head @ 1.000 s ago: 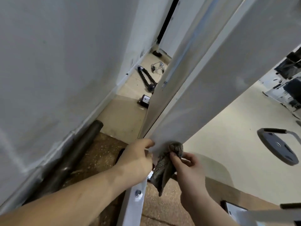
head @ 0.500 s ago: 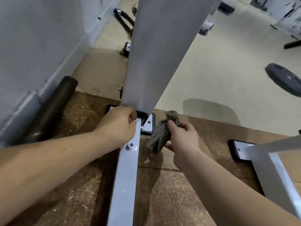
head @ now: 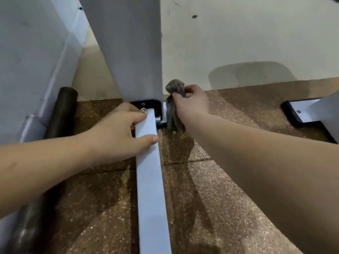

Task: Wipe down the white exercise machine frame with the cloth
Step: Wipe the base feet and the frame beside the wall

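Left hand [head: 119,132] dropped onto frame bar [head: 152,189]; right hand [head: 192,103] pinches cloth [head: 174,118].

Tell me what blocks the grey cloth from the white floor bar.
No object lies between them. The crumpled grey cloth, pinched by the right hand, hangs just right of the white rectangular floor bar; only the left hand grips its far end.

I see a glossy white frame bar [head: 150,180] and a duller grey-white upright [head: 132,52], a mottled grey-brown cloth [head: 174,114], a brown mat [head: 211,198] flecked with tan speckles, a black base plate [head: 149,103], a cream floor [head: 238,43] and a dark brown tube [head: 62,110].
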A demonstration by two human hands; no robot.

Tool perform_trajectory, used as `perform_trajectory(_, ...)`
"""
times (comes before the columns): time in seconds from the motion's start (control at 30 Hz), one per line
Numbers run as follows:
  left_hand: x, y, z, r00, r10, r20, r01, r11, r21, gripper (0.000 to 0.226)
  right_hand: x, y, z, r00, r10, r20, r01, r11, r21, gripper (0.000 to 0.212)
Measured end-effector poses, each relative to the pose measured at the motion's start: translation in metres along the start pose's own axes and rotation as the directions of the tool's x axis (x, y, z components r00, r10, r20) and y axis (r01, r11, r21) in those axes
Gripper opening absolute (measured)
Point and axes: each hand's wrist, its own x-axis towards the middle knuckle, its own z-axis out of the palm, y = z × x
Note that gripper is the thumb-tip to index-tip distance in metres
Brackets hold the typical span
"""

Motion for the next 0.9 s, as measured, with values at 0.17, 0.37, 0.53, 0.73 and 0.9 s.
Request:
perform_trajectory(0.17,-0.014,0.007,0.0,0.999,-0.018,0.045,0.012,0.991,0.13,0.07,0.015,0.015,0.009,0.892,-0.129,0.434,0.339,0.826,-0.451,0.051)
perform_trajectory(0.37,-0.012,0.017,0.002,0.994,-0.089,0.066,0.078,0.985,0.153,0.064,0.046,0.008,0.003,0.818,-0.155,0.554,0.529,0.582,-0.618,0.032)
perform_trajectory(0.53,-0.021,0.028,0.008,0.979,-0.204,-0.01,0.204,0.974,0.099,0.061,0.025,0.004,-0.007,0.812,-0.087,0.577,0.482,0.656,-0.58,0.031)
perform_trajectory(0.73,-0.029,0.041,0.021,0.965,-0.256,-0.062,0.261,0.961,0.095,0.049,-0.034,0.026,-0.013,0.827,0.147,0.542,-0.207,0.977,0.051,0.022)
perform_trajectory(0.9,-0.029,0.044,0.028,0.962,-0.27,-0.05,0.273,0.96,0.071,0.046,-0.066,0.028,0.006,0.887,0.14,0.44,-0.287,0.914,0.288,0.018)
